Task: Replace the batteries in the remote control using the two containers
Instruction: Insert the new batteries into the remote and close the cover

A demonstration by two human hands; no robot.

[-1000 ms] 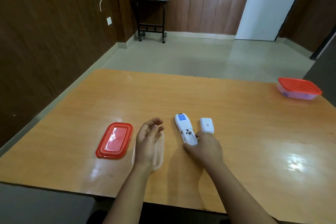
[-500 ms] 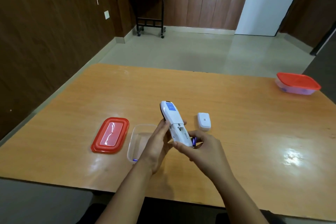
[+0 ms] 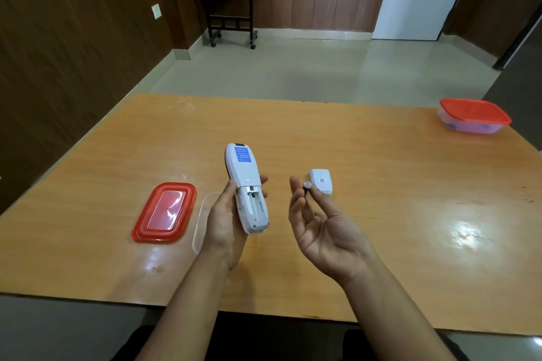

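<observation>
Head view. Half a second back both hands met at the near end of the remote, the right one working at the battery bay. Now they are apart. The right hand (image 3: 319, 226) has drawn off to the right, and the remote (image 3: 247, 182) stands a little higher in the left hand (image 3: 225, 223).

Count:
- One remote, back side up, blue label at the far end, battery bay uncovered at the near end.
- One battery (image 3: 306, 186) in sight, seen end-on.
- One battery cover (image 3: 321, 181), white, lying flat on the surface (image 3: 381, 184).
- Two containers: an open clear container (image 3: 202, 214) and a closed container (image 3: 473, 119) with a red top at the far right corner.
- One loose red lid (image 3: 164, 212), flat, just left of the open clear container.

Left hand: fingers and thumb wrapped round the remote's lower half, holding it off the surface, tilted away. It hides most of the open clear container behind it.

Right hand: palm up, thumb and a fingertip pinching the battery, other fingers loosely bent.

The battery sits right of the remote, near it but not touching. The battery cover lies just past the right fingertips. The closed container is well apart from both hands.
</observation>
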